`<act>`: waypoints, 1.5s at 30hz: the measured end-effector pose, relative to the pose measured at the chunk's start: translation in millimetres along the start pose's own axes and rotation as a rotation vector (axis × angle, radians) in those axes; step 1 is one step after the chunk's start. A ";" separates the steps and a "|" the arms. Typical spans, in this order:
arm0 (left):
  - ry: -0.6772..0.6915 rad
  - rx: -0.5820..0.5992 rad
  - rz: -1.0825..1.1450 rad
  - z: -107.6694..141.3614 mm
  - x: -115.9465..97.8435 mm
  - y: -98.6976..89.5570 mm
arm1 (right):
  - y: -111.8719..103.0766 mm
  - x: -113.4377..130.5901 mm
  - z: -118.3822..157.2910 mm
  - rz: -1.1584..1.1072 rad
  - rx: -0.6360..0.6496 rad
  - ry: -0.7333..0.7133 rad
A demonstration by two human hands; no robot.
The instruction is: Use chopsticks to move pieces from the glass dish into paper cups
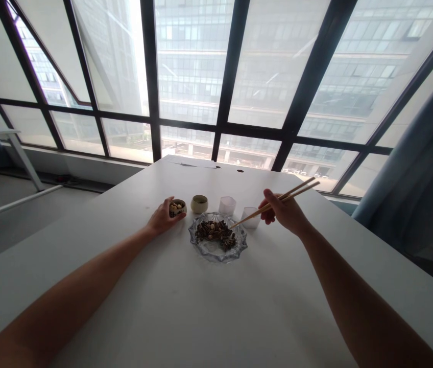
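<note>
My left hand (163, 217) is wrapped round the side of a small patterned cup (178, 211) that holds pale nuts (177, 205). In my right hand (283, 212) is a pair of chopsticks (250, 216), their tips slanting down to the right edge of a dark heap. That heap of dark brown seeds (212, 231) lies in a clear glass dish (216, 251) with a scalloped rim. A pale nut (213, 225) shows on top of the seeds. Whether the chopstick tips pinch anything is too small to tell.
Behind the dish stand a greenish cup (199, 205) and two frosted white cups (227, 205), the nearer one partly behind the chopsticks. Everything rests on a white table (201, 317). Large windows rise beyond it, and a blue-grey curtain (408, 168) hangs at the right.
</note>
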State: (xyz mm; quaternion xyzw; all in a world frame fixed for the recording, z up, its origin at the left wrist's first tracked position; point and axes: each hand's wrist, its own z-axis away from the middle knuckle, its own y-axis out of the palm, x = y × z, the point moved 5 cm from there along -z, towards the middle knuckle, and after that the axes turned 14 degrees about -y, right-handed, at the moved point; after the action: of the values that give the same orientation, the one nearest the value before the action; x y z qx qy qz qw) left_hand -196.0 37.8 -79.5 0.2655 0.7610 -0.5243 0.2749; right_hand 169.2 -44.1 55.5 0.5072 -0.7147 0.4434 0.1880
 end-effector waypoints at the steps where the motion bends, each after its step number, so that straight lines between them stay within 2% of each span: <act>1: -0.001 0.002 -0.001 0.1 0.0 0.2 | 11.0 1.2 2.3 -0.047 0.117 0.039; 3: -0.005 0.003 -0.002 0.4 0.0 0.2 | 30.6 1.6 8.0 -0.095 0.294 0.087; 5: -0.008 0.003 -0.002 0.5 0.1 0.1 | 43.2 -1.2 11.4 -0.108 0.348 0.091; 7: -0.008 0.000 -0.003 0.4 0.2 0.1 | 47.8 -5.8 11.4 -0.097 0.303 0.070; 12: 0.003 -0.014 0.001 0.4 0.0 0.4 | 37.4 -10.0 5.9 -0.018 0.032 -0.014; 14: 0.002 -0.016 0.000 0.8 -0.6 0.5 | 37.2 -8.6 5.1 -0.050 -0.031 -0.028; 24: -0.027 0.013 -0.028 4.2 -7.4 -3.6 | 70.0 -15.4 13.4 -0.147 -0.003 0.010; 31: -0.025 0.024 -0.020 4.3 -4.9 -1.1 | 69.4 -16.1 15.2 -0.169 -0.050 0.013; 34: 0.022 -0.011 -0.029 4.5 -8.7 -7.6 | 58.5 -23.4 9.5 -0.210 -0.145 0.041; 37: 0.117 -0.081 -0.077 3.2 -27.0 -18.8 | 40.6 -35.7 3.1 -0.267 -0.286 0.098; 40: 0.210 -0.066 -0.137 -0.4 -61.5 -17.4 | 21.9 -41.6 0.1 -0.248 -0.406 0.098; 42: 0.283 0.011 -0.183 -3.4 -90.5 -2.8 | 11.6 -39.0 0.6 -0.193 -0.462 0.058; 45: 0.327 0.149 -0.259 -10.3 -129.5 33.7 | 1.9 -29.4 2.9 -0.094 -0.492 -0.020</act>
State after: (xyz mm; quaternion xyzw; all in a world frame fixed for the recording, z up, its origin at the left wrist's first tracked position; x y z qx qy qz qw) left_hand -82.4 42.9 -8.2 0.2664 0.7822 -0.5602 0.0578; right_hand 180.3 -29.9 32.0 0.4834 -0.7785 0.2418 0.3191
